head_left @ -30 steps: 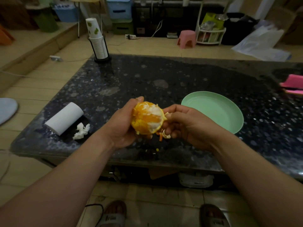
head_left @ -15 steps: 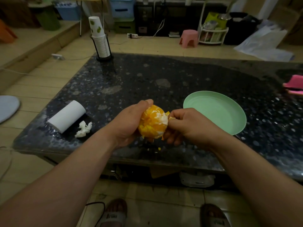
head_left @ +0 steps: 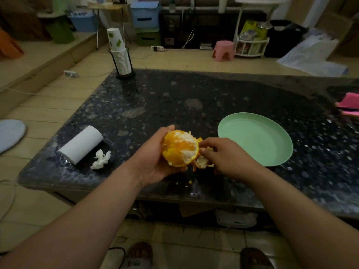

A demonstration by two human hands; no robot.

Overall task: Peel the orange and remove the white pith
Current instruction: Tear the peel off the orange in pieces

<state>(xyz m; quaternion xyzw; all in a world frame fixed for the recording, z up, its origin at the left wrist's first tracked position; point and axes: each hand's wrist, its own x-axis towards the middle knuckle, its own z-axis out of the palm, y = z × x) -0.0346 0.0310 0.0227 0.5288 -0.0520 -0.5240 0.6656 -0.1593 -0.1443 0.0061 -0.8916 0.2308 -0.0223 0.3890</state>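
- The orange [head_left: 179,148] is held in the air over the near edge of the table [head_left: 194,101], between the 2 hands. The plate [head_left: 256,138] lies near on the right.
- Step in hand, as I judge it: stripping rind from the orange's right side. The top is already bare and patched with white pith, so most of the pith work lies ahead.
- To do it well, slide the thumb tip under the rind's edge, not into the flesh. Pull the flap low along the fruit's curve so the pith comes away with it.
- Turn the orange a little at a time in the left hand, so the working edge faces the right thumb.
- Hold it firm, not hard, since a squeeze could burst the segments.
- Put the gathered peel on the plate before the right hand gets too full to pinch cleanly. A few scraps [head_left: 190,181] lie on the table under the hands.
- Left hand [head_left: 153,160]: cupped round the orange from the left and below, with the thumb over its top.
- Right hand [head_left: 227,156]: fingers curled, thumb tip pressed at the orange's right edge. A loose curl of peel [head_left: 202,163] is tucked in the fingers below.
- I cannot tell whether the flap at the thumb is attached to the orange.
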